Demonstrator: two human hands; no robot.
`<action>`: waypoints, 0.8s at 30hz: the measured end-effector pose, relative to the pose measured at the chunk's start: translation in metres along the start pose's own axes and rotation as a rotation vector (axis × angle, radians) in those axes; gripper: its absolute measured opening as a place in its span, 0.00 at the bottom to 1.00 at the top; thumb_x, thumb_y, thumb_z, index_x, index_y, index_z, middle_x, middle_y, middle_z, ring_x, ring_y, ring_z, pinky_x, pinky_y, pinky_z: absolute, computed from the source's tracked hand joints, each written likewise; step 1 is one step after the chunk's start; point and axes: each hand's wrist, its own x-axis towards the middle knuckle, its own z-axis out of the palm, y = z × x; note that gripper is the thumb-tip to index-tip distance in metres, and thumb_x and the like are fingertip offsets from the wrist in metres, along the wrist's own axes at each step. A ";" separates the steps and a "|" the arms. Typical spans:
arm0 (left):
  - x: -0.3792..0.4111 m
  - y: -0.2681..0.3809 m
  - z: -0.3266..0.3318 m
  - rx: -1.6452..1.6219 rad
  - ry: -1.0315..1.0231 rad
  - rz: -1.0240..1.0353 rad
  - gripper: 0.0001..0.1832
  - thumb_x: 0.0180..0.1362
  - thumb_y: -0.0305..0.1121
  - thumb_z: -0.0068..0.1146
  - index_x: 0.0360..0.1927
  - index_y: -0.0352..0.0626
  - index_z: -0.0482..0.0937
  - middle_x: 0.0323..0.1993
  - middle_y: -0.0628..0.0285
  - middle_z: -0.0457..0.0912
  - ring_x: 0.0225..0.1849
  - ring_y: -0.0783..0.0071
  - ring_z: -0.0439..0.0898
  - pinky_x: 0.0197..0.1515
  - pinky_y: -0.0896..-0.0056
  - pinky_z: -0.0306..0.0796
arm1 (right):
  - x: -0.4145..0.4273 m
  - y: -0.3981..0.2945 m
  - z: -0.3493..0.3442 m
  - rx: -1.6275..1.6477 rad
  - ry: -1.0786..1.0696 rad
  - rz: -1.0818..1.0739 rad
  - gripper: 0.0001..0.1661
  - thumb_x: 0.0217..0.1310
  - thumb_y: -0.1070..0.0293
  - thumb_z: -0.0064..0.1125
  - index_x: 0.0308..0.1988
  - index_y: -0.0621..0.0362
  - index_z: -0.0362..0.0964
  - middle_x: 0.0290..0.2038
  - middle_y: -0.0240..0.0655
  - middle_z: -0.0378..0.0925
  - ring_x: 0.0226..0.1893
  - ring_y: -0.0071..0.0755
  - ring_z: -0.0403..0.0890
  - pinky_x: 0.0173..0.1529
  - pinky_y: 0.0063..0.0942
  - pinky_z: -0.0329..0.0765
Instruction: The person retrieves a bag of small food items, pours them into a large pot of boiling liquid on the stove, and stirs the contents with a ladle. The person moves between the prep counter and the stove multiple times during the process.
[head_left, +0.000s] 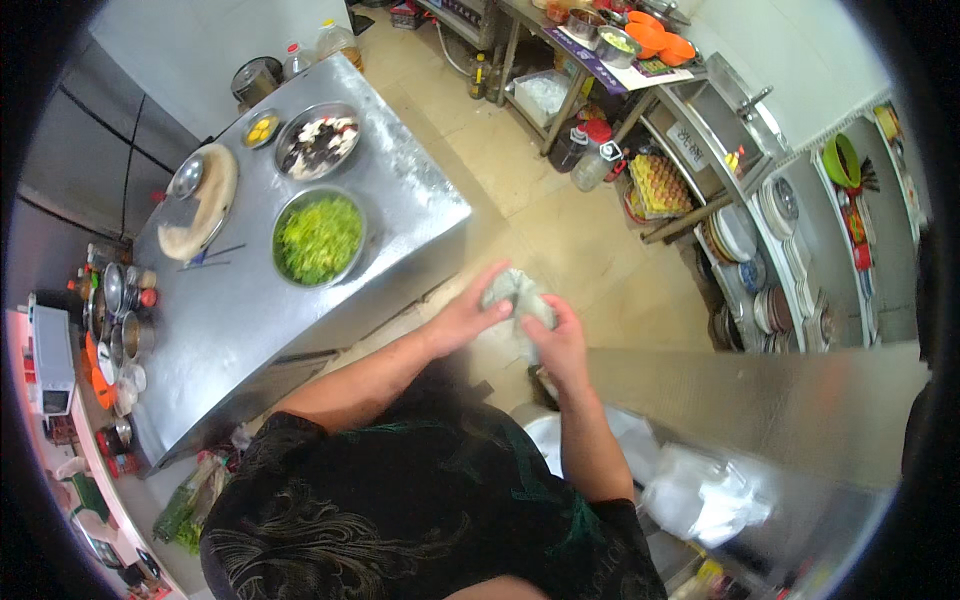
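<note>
My left hand (474, 313) and my right hand (559, 339) meet in front of my body, over the tiled floor. Between them they grip a crumpled, pale grey-green cloth (517, 294), with both thumbs on top of it. Its lower folds are blurred. The steel table (397, 187) stands to the left of my hands. Nearest to them on it is a steel bowl of chopped leafy greens (319, 241). Behind that sits a steel bowl holding black and white food pieces (318, 142), and a small bowl with egg yolks (261, 129).
A round wooden chopping board (221, 199) carries a cleaver and a metal bowl (187, 177). Shelves of stacked plates (772, 307) line the right side, below a sink (739, 112). Egg trays (660, 186) and jars (596, 166) stand on the floor. A plastic bag (705, 491) lies lower right.
</note>
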 end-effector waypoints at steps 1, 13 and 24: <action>0.025 -0.007 -0.001 -0.050 -0.084 0.013 0.32 0.61 0.33 0.53 0.68 0.44 0.57 0.62 0.53 0.65 0.62 0.65 0.65 0.63 0.65 0.60 | 0.027 -0.003 0.000 -0.087 -0.043 -0.074 0.21 0.58 0.78 0.57 0.53 0.62 0.67 0.45 0.34 0.76 0.41 0.24 0.77 0.46 0.24 0.74; 0.355 -0.066 -0.071 0.222 -0.066 -0.168 0.25 0.58 0.40 0.57 0.58 0.47 0.69 0.53 0.52 0.76 0.51 0.62 0.77 0.54 0.65 0.70 | 0.185 -0.003 -0.229 -0.541 0.262 0.270 0.20 0.63 0.72 0.55 0.54 0.65 0.68 0.35 0.33 0.78 0.36 0.28 0.79 0.43 0.26 0.77; 0.509 -0.059 -0.179 0.656 0.160 -0.346 0.30 0.53 0.37 0.59 0.60 0.48 0.68 0.53 0.46 0.75 0.54 0.50 0.74 0.55 0.57 0.69 | 0.476 -0.067 -0.255 -0.907 -0.205 0.343 0.24 0.58 0.61 0.55 0.52 0.61 0.71 0.39 0.47 0.81 0.42 0.41 0.81 0.47 0.33 0.76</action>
